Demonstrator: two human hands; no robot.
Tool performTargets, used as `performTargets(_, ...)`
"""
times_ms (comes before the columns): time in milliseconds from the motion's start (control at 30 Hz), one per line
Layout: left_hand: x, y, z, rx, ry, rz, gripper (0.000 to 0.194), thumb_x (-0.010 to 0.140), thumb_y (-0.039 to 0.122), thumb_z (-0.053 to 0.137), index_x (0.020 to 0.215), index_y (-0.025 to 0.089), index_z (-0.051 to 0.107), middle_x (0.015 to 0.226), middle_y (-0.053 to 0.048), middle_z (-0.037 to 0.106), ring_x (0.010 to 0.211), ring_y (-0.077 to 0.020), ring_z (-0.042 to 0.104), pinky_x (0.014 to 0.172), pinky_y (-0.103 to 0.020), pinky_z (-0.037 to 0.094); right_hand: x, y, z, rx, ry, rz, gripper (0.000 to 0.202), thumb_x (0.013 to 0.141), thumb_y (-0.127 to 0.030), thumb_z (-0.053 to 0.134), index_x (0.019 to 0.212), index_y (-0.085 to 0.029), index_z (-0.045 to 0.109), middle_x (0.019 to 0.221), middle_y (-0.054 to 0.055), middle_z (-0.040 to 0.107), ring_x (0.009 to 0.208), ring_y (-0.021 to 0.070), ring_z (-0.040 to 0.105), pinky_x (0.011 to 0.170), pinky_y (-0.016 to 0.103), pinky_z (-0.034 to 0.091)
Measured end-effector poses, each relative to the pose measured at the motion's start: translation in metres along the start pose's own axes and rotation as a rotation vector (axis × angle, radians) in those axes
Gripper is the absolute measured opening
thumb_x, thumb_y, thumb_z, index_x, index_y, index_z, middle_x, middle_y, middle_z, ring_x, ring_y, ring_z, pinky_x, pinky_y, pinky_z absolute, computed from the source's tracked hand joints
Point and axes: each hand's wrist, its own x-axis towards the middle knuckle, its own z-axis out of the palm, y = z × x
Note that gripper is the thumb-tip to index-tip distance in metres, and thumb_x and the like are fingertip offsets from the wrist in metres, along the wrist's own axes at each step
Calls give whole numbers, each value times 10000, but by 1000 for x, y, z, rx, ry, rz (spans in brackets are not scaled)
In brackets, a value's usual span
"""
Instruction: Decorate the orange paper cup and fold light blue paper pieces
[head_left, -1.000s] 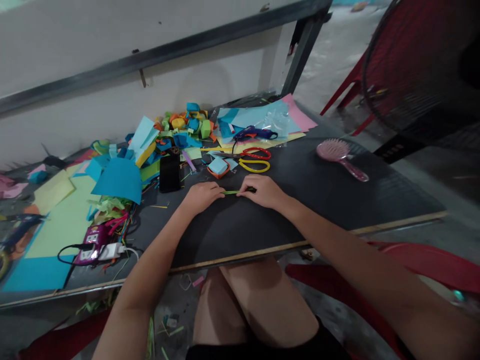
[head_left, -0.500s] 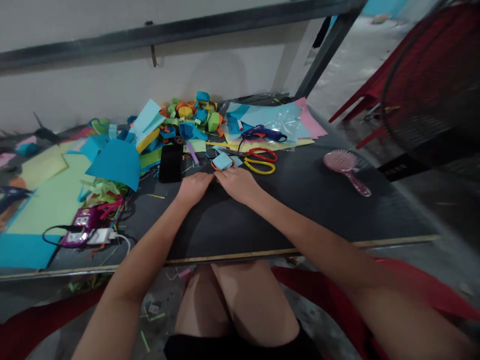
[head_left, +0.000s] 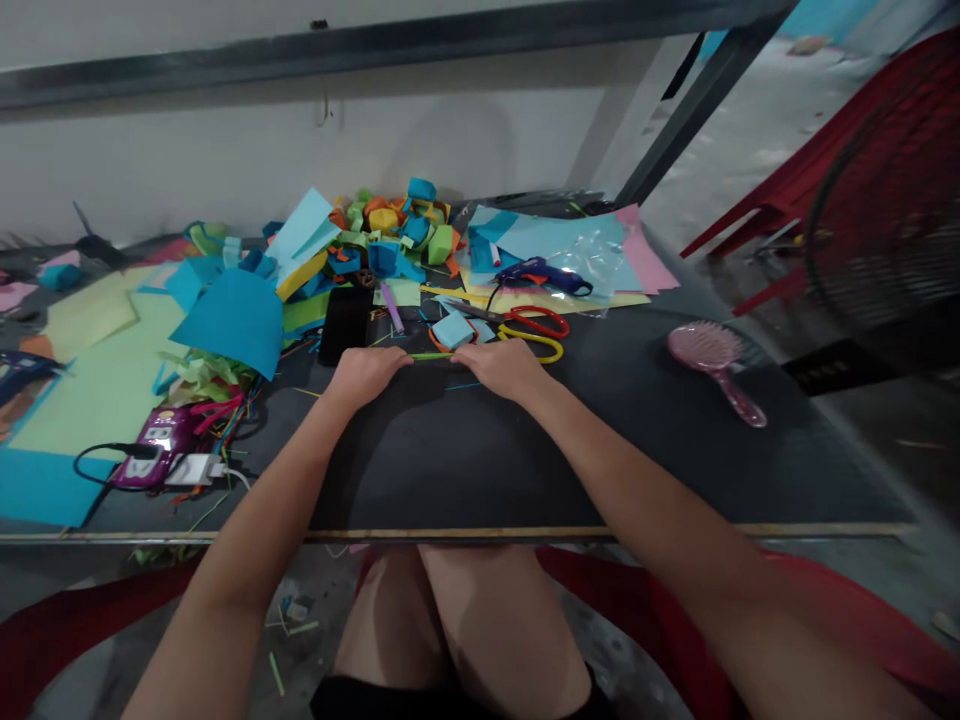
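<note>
A narrow green paper strip (head_left: 433, 356) stretches between my two hands, just above or on the dark tabletop. My left hand (head_left: 369, 374) pinches its left end, close below the black phone (head_left: 345, 325). At the other end, the fingers of my right hand (head_left: 501, 366) are closed on the strip. Right behind it lie small light-blue paper pieces (head_left: 454, 330) with an orange edge showing. Scissors with a red and a yellow handle (head_left: 551, 348) lie beyond my right hand. A thin blue strip (head_left: 463, 386) rests on the table below the green one.
Folded paper pieces (head_left: 382, 220) are heaped at the back. A blue glue gun (head_left: 544, 272) lies on coloured sheets (head_left: 637, 250). A pink hairbrush (head_left: 712, 355) is at the right, a purple power strip (head_left: 159, 445) at the left. A fan (head_left: 892, 220) stands off the right end.
My hands have moved apart, and the green strip now shows between them. The view has shifted slightly.
</note>
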Motion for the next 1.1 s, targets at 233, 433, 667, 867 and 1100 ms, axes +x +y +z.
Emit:
performTargets(233, -1, 1, 3, -78, 86, -114, 382, 954, 434, 481, 770, 167, 682, 721, -75, 704, 654, -156, 633, 528, -251, 267, 1, 17, 1, 209, 72, -27, 311, 983, -310, 412, 958, -221, 709, 859, 30, 745, 749, 168, 655, 593, 277, 326)
performTargets(433, 3, -7, -3, -721, 459, -447, 372, 794, 470, 684, 597, 165, 603, 505, 21, 543, 469, -80, 467, 492, -217, 317, -2, 6, 4, 465, 111, 15, 379, 973, -387, 407, 831, -176, 687, 655, 34, 685, 612, 158, 620, 600, 269, 374)
performTargets(667, 10, 13, -4, -1371, 450, -512, 464, 626, 584, 779, 791, 156, 705, 605, 0, 637, 433, -73, 504, 371, -193, 318, -1, -29, 9, 1217, 100, 238, 500, 927, -579, 417, 853, -144, 653, 552, 6, 625, 365, 86, 467, 413, 224, 355)
performTargets(867, 7, 52, 9, -1320, 290, -408, 372, 690, 521, 770, 758, 155, 769, 608, -7, 656, 516, -83, 535, 503, -219, 424, -5, -52, 5, 1212, 47, 143, 498, 912, -584, 472, 783, -141, 658, 551, 13, 649, 362, 64, 476, 413, 193, 356)
performTargets(1100, 8, 38, 4, -1268, 420, -526, 423, 697, 533, 761, 534, 148, 692, 470, 18, 536, 492, -73, 482, 467, -214, 326, -7, -56, -2, 1284, 4, 157, 512, 907, -581, 472, 869, -124, 699, 570, 27, 667, 368, 70, 477, 419, 203, 375)
